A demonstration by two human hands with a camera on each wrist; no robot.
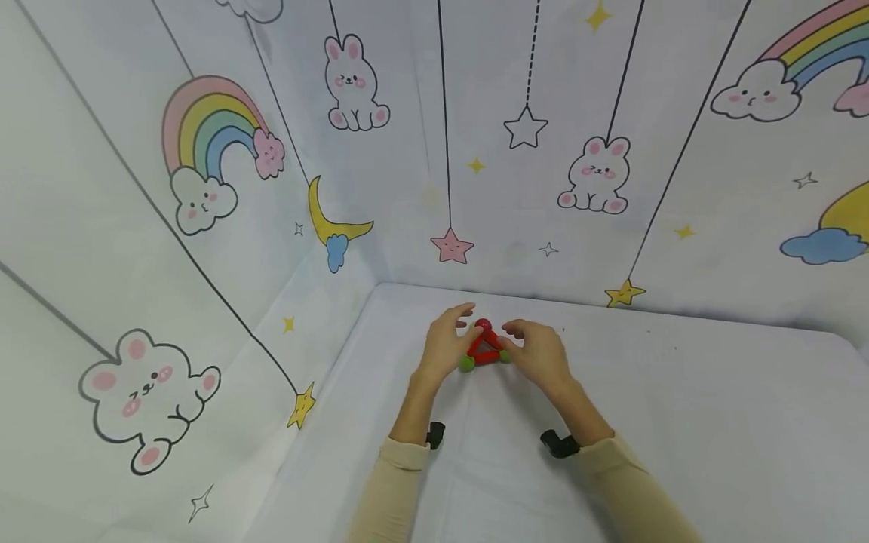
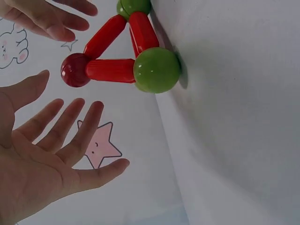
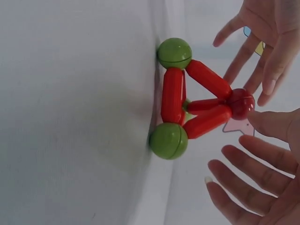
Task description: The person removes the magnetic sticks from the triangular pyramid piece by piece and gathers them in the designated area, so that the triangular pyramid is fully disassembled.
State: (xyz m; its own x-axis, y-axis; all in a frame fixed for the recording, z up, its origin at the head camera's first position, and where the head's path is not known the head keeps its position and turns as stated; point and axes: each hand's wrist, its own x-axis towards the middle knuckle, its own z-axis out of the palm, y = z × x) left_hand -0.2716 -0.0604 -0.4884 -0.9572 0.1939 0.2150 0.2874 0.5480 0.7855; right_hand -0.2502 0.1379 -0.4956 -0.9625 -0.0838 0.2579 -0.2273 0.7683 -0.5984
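Note:
A small pyramid (image 3: 172,93) of red rods and green balls stands on the white table, built like a magnetic ball-and-rod toy. One red ball (image 2: 75,70) forms its peak, and a green ball (image 2: 157,70) sits at a lower corner. My left hand (image 1: 444,345) is at the pyramid's left side, fingers spread and palm facing it; the left wrist view shows a gap between them. On the other side is my right hand (image 1: 541,353), also with fingers spread. Its thumb is close to the red ball in the right wrist view; contact cannot be told. Neither hand grips anything.
The white tabletop (image 1: 713,422) stretches toward the front and right. Behind it and at the left rise white walls (image 1: 407,173) printed with bunnies, stars and rainbows. Black devices (image 1: 560,443) are worn at both wrists.

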